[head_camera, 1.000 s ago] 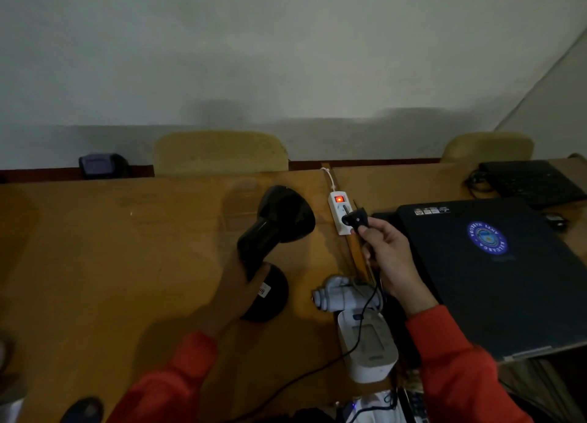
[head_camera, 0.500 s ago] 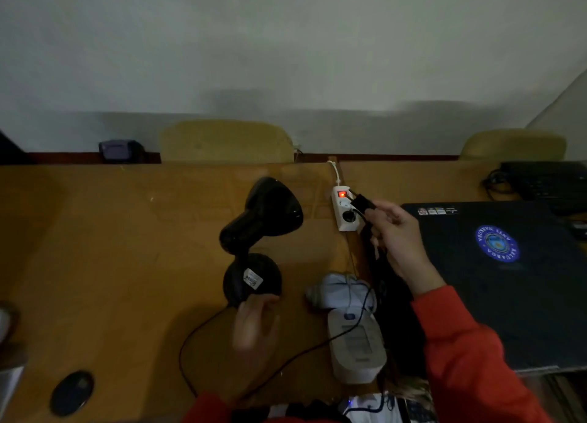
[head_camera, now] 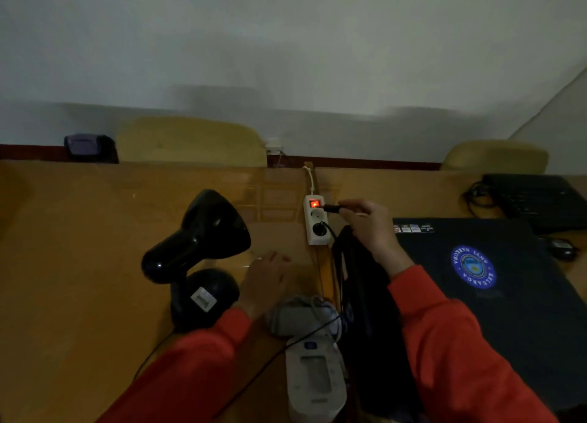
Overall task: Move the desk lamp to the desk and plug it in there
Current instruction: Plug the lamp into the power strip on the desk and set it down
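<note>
It looked like a dim office or study room: long wooden desks [head_camera: 79, 232] stood against a plain wall, two yellow chairs [head_camera: 190, 141] were tucked in on the far side, and closed laptops [head_camera: 495, 295] lay at right beside a power strip [head_camera: 316, 221].

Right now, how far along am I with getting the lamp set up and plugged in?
Done: the lamp stands upright on the desk. In hand: your right hand holds the plug at the power strip, by its lit red switch and above the free upper socket; the lower socket is taken. Your left hand is free, near the lamp's base. Left: push the plug in.
</note>
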`<state>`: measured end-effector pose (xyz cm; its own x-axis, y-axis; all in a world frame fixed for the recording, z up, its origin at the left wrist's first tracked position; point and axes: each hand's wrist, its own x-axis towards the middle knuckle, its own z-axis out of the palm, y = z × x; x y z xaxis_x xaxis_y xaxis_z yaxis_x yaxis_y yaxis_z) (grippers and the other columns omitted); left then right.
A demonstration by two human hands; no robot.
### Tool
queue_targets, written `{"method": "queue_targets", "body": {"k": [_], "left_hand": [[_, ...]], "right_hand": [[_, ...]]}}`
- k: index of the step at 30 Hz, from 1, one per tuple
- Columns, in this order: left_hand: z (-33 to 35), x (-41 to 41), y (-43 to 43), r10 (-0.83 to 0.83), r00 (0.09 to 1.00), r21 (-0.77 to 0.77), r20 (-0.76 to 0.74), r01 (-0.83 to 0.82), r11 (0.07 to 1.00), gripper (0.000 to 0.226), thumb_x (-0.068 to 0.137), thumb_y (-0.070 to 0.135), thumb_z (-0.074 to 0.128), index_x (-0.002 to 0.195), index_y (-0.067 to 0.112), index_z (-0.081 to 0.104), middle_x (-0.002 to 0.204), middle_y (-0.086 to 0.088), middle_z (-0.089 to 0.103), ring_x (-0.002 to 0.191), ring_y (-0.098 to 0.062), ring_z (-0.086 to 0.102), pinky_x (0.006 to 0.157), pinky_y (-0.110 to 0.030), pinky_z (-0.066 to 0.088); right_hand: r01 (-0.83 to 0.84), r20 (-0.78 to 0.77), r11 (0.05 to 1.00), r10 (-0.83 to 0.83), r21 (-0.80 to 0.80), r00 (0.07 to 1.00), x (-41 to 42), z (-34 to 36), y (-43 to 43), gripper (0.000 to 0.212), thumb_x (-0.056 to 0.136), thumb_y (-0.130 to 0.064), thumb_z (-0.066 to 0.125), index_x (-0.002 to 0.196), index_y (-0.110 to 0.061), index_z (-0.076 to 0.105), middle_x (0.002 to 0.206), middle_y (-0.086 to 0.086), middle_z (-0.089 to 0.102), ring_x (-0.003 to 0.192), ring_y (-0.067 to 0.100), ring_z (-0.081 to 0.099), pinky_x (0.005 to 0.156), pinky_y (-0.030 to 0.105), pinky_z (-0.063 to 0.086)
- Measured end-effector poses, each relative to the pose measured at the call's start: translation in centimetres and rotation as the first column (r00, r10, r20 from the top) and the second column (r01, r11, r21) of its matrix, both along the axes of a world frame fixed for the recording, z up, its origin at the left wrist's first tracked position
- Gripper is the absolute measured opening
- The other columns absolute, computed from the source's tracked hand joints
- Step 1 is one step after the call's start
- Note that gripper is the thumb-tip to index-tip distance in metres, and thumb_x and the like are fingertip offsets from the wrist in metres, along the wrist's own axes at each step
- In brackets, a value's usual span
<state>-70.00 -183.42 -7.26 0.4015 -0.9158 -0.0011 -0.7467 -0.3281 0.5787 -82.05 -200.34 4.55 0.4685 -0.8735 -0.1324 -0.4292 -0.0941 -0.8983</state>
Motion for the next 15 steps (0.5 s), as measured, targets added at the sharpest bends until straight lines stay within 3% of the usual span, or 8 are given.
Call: {"method": "queue_targets", "body": {"k": [2,5,8,12,15], "left_hand": [[-1.5,0.7,-2.0,0.016,1.000,0.023,0.009,-0.016,1.000,0.035,0.084,0.010,0.054,0.119,0.006,0.057,0.128,-0.019,0.058,0.119,-0.035,0.052,0.100,-0.043,0.041],[-4.5,1.9,-3.9,0.058,0.997,0.124,0.052,-0.064,0.990,0.047,0.093,0.016,0.044,0.139,0.010,0.039,0.152,-0.014,0.034,0.142,-0.028,0.028,0.116,-0.040,0.024],[-7.3,3.1,-4.6,0.021,0.991,0.242,0.136,-0.053,0.969,0.051,0.096,0.023,0.036,0.145,0.011,0.027,0.157,-0.013,0.022,0.146,-0.029,0.017,0.120,-0.041,0.016],[-9.0,3.4,-4.3,0.044,0.985,0.200,0.169,-0.078,0.977,0.054,0.089,0.026,0.039,0.137,0.001,0.043,0.146,-0.023,0.041,0.136,-0.040,0.035,0.115,-0.051,0.028],[-9.3,3.1,-4.0,0.069,0.983,0.145,0.173,-0.095,0.985,0.057,0.084,0.029,0.036,0.132,0.001,0.049,0.138,-0.022,0.051,0.130,-0.042,0.044,0.108,-0.054,0.039]], "right_hand": [[-0.044,-0.103,0.995,0.035,-0.085,0.994,0.7,-0.8,-1.3,0.021,0.091,-0.006,0.062,0.109,-0.009,0.071,0.094,-0.007,0.064,0.083,0.003,0.056,0.063,0.009,0.039],[-0.119,-0.225,0.982,0.083,-0.148,0.971,1.9,-2.2,-3.3,0.027,0.090,-0.001,0.061,0.115,-0.005,0.069,0.112,0.009,0.068,0.096,0.011,0.058,0.075,0.017,0.042],[-0.211,-0.350,0.958,0.134,-0.192,0.927,3.3,-3.5,-5.2,0.026,0.090,-0.002,0.060,0.114,-0.003,0.069,0.116,0.015,0.069,0.106,0.023,0.063,0.078,0.023,0.042],[-0.315,-0.479,0.919,0.172,-0.237,0.861,5.4,-5.2,-7.3,0.021,0.088,0.000,0.062,0.107,0.000,0.071,0.108,0.020,0.070,0.096,0.026,0.065,0.072,0.030,0.051],[-0.415,-0.591,0.891,0.237,-0.184,0.771,7.0,-6.4,-8.4,0.020,0.088,0.000,0.063,0.105,0.002,0.072,0.107,0.022,0.071,0.092,0.025,0.065,0.062,0.020,0.047]]}}
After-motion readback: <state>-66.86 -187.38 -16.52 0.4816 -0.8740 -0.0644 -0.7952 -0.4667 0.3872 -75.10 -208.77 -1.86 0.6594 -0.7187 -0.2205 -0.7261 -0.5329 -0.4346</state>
